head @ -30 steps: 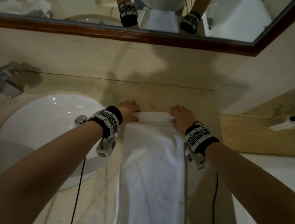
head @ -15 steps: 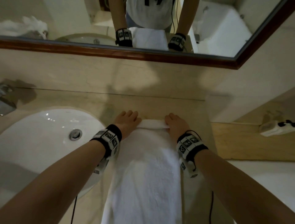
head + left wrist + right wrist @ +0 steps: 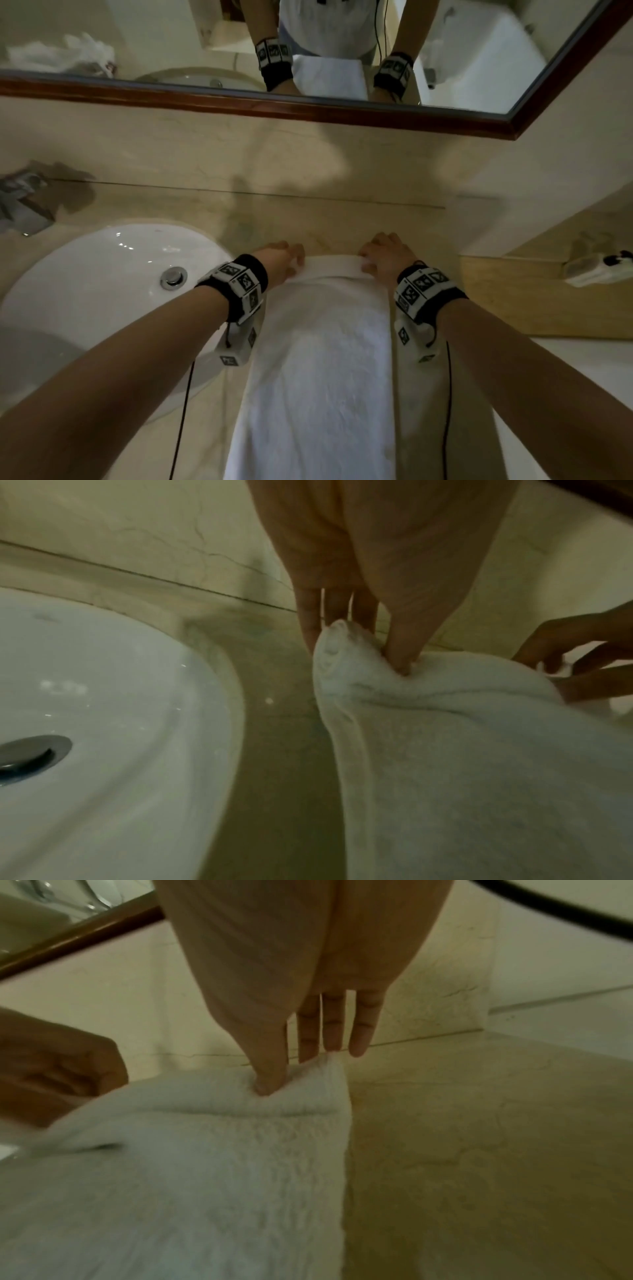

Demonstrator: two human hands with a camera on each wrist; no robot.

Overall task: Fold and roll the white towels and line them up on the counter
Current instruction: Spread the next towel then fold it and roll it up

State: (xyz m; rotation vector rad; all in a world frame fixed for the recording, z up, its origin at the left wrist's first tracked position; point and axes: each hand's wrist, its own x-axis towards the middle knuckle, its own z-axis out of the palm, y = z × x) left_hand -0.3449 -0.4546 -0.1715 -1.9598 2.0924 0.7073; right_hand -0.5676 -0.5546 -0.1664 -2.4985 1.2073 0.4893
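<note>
1. Where the counter (image 3: 428, 240) front edge lies nearest me, the white towel (image 3: 322, 359) runs as a long folded strip from that edge toward the back wall, its near end passing out of the head view at the bottom.
2. Surface: looped terry, plain white, with a smoother woven band at the far end; one long edge runs close along the sink (image 3: 102, 291) rim, the other lies on bare counter.
3. Handling, as I judge it: soft, limp and light, so it will sag or skew if lifted by one corner; the pile should grip itself and hold a roll, but the layers may slip sideways if rolled unevenly.
4. Where to take hold, as I judge it: both ends of the turned-over far edge at once, so the roll stays square to the strip.
5. Far end of the strip: a first narrow roll or fold, lying crosswise, partway between the counter's front edge and the back wall.
6. My left hand (image 3: 281, 262) pinches the left end of that roll, thumb (image 3: 400, 658) pressed into the top and fingers behind it.
7. My right hand (image 3: 385, 255) pinches the right end likewise, thumb (image 3: 270, 1083) dented into the pile, fingers reaching behind.
8. Beyond the hands: bare counter, then the back wall and the framed mirror (image 3: 342, 114); a tap (image 3: 20, 202) stands at the sink's far left.
</note>
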